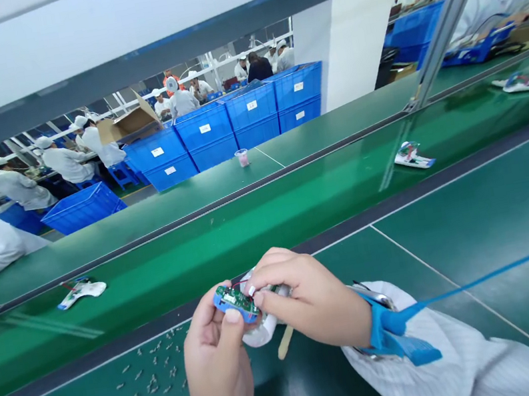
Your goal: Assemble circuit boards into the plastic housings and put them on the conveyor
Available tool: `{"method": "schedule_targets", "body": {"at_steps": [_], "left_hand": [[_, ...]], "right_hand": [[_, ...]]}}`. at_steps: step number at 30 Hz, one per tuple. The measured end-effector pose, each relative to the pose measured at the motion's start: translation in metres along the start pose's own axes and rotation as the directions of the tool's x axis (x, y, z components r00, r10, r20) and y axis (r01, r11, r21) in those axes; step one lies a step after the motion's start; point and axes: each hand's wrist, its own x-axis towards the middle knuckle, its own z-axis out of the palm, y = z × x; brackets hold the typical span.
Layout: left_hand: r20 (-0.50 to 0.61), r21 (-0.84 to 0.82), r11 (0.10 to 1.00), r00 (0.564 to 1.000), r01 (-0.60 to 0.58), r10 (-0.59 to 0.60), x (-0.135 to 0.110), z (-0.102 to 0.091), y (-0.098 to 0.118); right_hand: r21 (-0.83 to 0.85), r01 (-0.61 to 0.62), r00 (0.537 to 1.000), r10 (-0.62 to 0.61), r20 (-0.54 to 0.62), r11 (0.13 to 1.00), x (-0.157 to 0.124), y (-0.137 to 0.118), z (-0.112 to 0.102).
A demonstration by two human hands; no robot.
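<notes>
My left hand (221, 347) grips a small device half with a blue rim and a green circuit board (238, 301), its thumb pressing the near edge. Over the board's right side, my right hand (305, 292) pinches a small white connector (251, 290) on thin wires. Beneath the hands shows part of a white plastic housing (258, 339). A pale yellowish stick-like piece (285, 343) juts out below the right hand; what it belongs to is hidden. Around my right wrist sits a blue wrist strap (393, 332) with a cord running off to the right.
Several small metal parts (153, 382) lie scattered on the green bench at left. White housings with wires rest on the green conveyor belt (247, 218), one at left (82, 291), two at right. A small pink cup (242, 158) stands beyond. Blue bins (208, 136) and co-workers fill the background.
</notes>
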Motion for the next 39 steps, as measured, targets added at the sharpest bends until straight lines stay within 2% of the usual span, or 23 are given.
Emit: {"method": "schedule_targets", "body": {"at_steps": [5, 8, 11, 13, 15, 18, 22, 29, 34, 39], "left_hand": [[0.008, -0.008, 1.0, 1.0, -0.002, 0.002, -0.002, 0.0, 0.0], [0.012, 0.014, 1.0, 1.0, -0.023, 0.023, -0.003, 0.0, -0.001], [-0.032, 0.086, 0.996, 0.999, -0.04, 0.043, -0.005, -0.001, -0.004], [-0.069, 0.17, 0.985, 0.996, -0.034, 0.047, -0.007, -0.002, -0.005], [-0.06, 0.259, 0.965, 0.997, -0.031, 0.048, -0.008, -0.002, -0.004], [0.026, 0.359, 0.932, 0.999, -0.051, 0.045, -0.011, -0.002, -0.002], [0.092, 0.421, 0.902, 0.994, -0.095, 0.061, -0.015, -0.002, 0.002], [0.141, 0.44, 0.887, 0.986, -0.144, 0.09, -0.02, -0.004, 0.002], [0.204, 0.423, 0.887, 0.973, -0.183, 0.103, -0.022, -0.006, 0.003], [0.214, 0.436, 0.879, 0.971, -0.191, 0.105, -0.023, -0.008, 0.004]], "right_hand": [[0.034, 0.007, 0.997, -0.005, -0.082, 0.999, 0.001, -0.001, 0.007], [0.056, 0.04, 0.982, -0.029, -0.189, 0.998, -0.001, -0.001, 0.011], [0.083, 0.073, 0.952, -0.044, -0.303, 0.994, -0.004, 0.001, 0.015], [0.11, 0.056, 0.946, -0.018, -0.324, 0.992, -0.005, 0.002, 0.015], [0.149, 0.02, 0.949, 0.028, -0.313, 0.989, -0.005, 0.002, 0.012], [0.18, -0.025, 0.959, 0.075, -0.272, 0.983, -0.005, -0.001, 0.005], [0.127, -0.042, 0.99, 0.058, -0.13, 0.991, -0.004, -0.005, -0.005], [0.033, 0.079, 0.997, -0.079, 0.002, 0.996, -0.004, -0.008, -0.011], [0.02, 0.146, 0.989, -0.146, 0.036, 0.989, -0.006, -0.009, -0.015], [0.014, 0.19, 0.98, -0.191, 0.06, 0.982, -0.006, -0.009, -0.017]]}}
